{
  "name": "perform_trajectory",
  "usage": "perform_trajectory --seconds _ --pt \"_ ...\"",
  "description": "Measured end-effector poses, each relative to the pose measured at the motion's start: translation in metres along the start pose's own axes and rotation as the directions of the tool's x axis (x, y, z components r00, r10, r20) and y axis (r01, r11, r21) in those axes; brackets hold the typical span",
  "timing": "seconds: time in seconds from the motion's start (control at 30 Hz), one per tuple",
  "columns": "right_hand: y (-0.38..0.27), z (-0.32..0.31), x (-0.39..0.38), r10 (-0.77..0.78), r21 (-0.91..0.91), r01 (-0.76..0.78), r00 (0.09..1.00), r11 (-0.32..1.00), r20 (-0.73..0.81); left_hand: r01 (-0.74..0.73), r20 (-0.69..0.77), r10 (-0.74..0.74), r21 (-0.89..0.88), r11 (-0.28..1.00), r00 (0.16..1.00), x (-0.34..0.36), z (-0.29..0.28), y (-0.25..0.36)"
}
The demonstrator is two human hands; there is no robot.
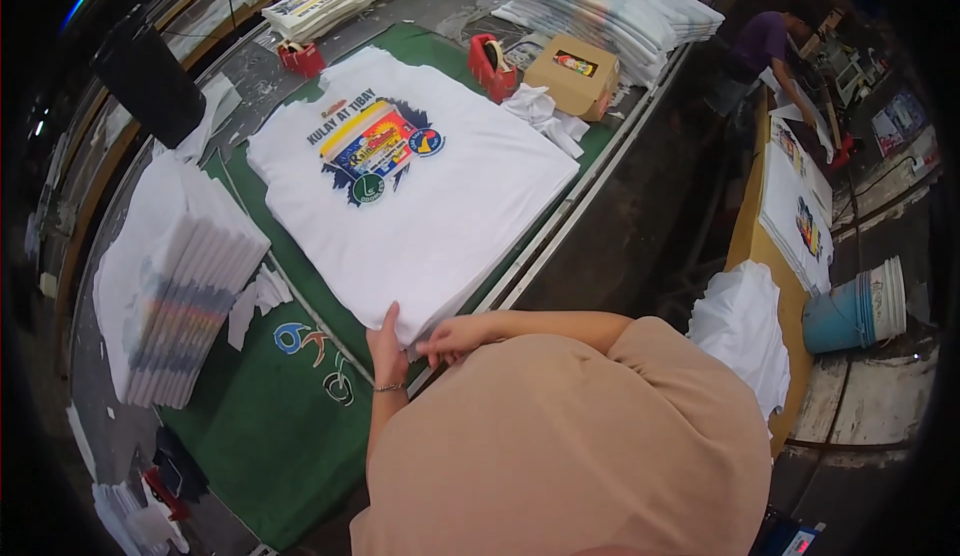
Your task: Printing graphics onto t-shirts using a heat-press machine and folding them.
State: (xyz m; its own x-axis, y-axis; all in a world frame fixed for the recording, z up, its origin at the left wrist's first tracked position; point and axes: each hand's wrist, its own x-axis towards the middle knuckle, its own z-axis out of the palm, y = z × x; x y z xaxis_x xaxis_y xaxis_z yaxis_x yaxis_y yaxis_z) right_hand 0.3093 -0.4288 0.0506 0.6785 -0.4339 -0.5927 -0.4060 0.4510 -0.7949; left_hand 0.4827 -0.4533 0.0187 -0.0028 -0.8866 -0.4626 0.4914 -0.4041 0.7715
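A flat pile of white T-shirts (430, 226) lies on a green cloth, the top one bearing a colourful print near its far end. At the pile's near corner, my left hand (388, 351) grips the shirt edge, thumb on top; its lower fingers are hidden. Close beside it, my right hand (455, 338) has its fingers curled at the same near edge, seemingly pinching the fabric. The exact hold of the right fingertips is too small to make out.
Folded shirts (185, 296) stand stacked at left, more shirts (590, 16) at the far right. Red tape dispensers (492, 68) and a cardboard box (572, 76) sit beyond the pile. Across the aisle, a person (765, 51) bends over another table; a blue bucket (838, 318) is nearby.
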Motion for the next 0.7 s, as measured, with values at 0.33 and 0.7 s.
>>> perform_trajectory --seconds 0.33,0.7 --pt "0.037 -0.192 -0.053 0.145 0.512 0.856 0.498 0.073 -0.855 0.118 -0.088 -0.134 -0.167 0.979 0.987 -0.010 0.059 0.081" --pt "-0.064 -0.432 -0.045 -0.087 0.340 0.921 0.361 0.189 -0.929 -0.124 -0.014 0.123 -0.137 0.983 0.992 0.129 0.060 0.200"
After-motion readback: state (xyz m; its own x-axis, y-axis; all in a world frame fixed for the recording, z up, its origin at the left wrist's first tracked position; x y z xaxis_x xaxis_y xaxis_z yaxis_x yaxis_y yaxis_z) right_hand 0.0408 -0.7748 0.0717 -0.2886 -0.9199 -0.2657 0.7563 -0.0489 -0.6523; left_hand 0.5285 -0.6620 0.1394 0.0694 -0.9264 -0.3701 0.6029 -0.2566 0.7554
